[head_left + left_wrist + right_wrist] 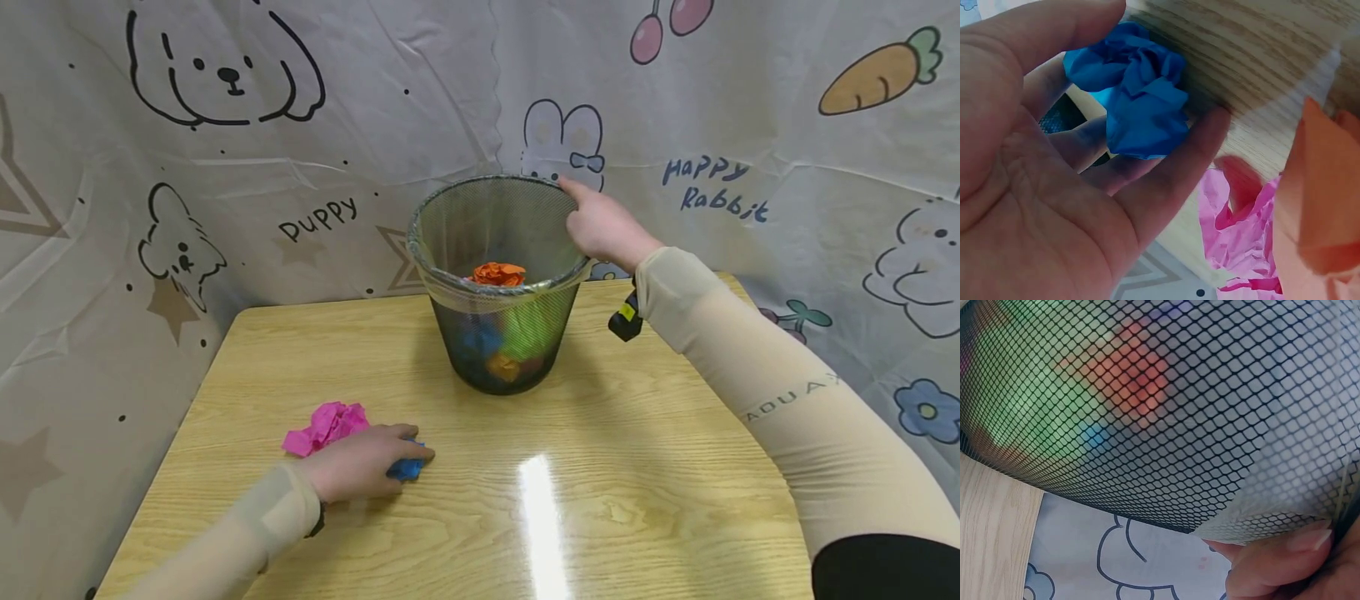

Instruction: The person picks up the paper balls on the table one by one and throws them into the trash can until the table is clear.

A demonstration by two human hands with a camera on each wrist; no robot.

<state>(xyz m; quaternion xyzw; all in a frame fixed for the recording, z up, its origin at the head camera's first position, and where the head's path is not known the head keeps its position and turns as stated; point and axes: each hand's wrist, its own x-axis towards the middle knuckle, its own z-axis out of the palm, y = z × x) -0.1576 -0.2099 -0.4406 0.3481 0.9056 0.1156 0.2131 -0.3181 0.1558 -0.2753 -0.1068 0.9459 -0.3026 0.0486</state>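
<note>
My left hand (pixel 360 462) is low over the table, its fingers and thumb around a crumpled blue paper ball (pixel 1138 94). In the left wrist view the blue ball sits between thumb and fingers. A crumpled pink paper (pixel 327 427) lies beside that hand. Crumpled orange paper (pixel 1319 212) shows close to the left wrist camera. My right hand (pixel 609 221) grips the right rim of a black mesh wastebasket (pixel 442 321); its thumb (pixel 1291 550) presses the clear liner outside. Inside the basket are an orange paper ball (pixel 498 274) and green, blue and yellowish papers.
The wooden table (pixel 645 467) meets a printed curtain (pixel 420 100) at its back and left. The wastebasket stands upright near the back edge. A bright light reflection (pixel 546 525) crosses the front of the table.
</note>
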